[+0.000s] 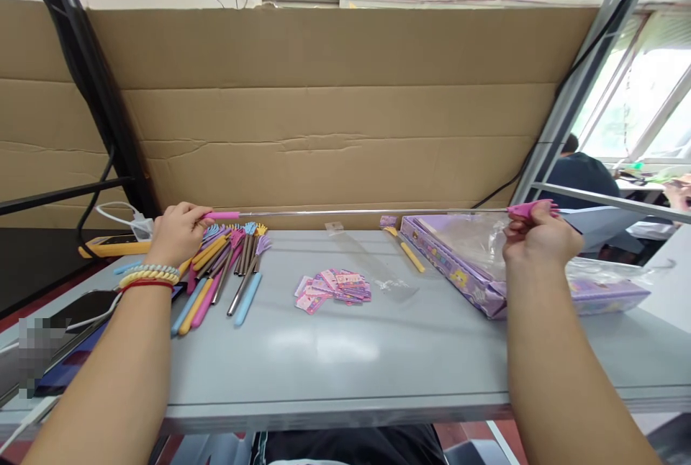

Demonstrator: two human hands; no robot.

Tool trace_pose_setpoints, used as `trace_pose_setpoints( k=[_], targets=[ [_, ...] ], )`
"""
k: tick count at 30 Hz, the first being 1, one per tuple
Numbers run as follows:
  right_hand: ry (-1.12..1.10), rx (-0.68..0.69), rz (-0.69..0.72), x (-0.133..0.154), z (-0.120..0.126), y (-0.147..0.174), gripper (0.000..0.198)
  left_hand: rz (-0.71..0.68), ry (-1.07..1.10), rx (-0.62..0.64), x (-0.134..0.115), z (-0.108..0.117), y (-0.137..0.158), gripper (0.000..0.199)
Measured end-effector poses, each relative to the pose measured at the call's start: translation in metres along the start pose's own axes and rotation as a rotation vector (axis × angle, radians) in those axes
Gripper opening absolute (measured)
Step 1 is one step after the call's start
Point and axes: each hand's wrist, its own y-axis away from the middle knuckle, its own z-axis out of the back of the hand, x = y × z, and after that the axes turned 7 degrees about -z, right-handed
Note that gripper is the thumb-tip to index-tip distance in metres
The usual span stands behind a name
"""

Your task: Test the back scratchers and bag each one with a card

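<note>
A person's left hand (181, 233) and right hand (540, 236) hold an extended pink telescoping back scratcher (345, 213) level above a gray desk (335, 350), fingers closed on its handle and claw end. Compact back scratchers (208, 299) lie at left, pink printed cards (335, 286) mid-desk, a purple box (453, 271) at right.

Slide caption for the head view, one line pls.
Left hand and right hand hold a pink-ended metal rod between them above a gray table with small pink cards.

one extended rod (359, 212), over ten short rods (208, 299), one box (450, 265)
</note>
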Motion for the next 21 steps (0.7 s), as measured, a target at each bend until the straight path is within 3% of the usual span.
trace_pose_setpoints(
  k=[5, 10, 18, 21],
  targets=[
    [-0.039, -0.105, 0.017, 0.0022, 0.0039, -0.0044, 0.031, -0.026, 0.048, 0.012, -0.0034, -0.0011, -0.0038, 0.033],
    [-0.008, -0.088, 0.026, 0.0001, 0.0043, -0.0067, 0.025, -0.012, 0.239, -0.041, -0.0016, 0.0008, -0.0024, 0.025],
    [0.073, 0.093, 0.018, -0.0037, 0.0011, -0.0005, 0.016, 0.355, 1.082, -0.35, 0.0014, 0.0043, -0.0002, 0.023],
    [0.04, 0.19, -0.039, -0.0026, 0.0012, 0.0019, 0.035, 0.444, 1.214, -0.474, -0.0002, 0.0038, -0.0053, 0.009]
  ],
)
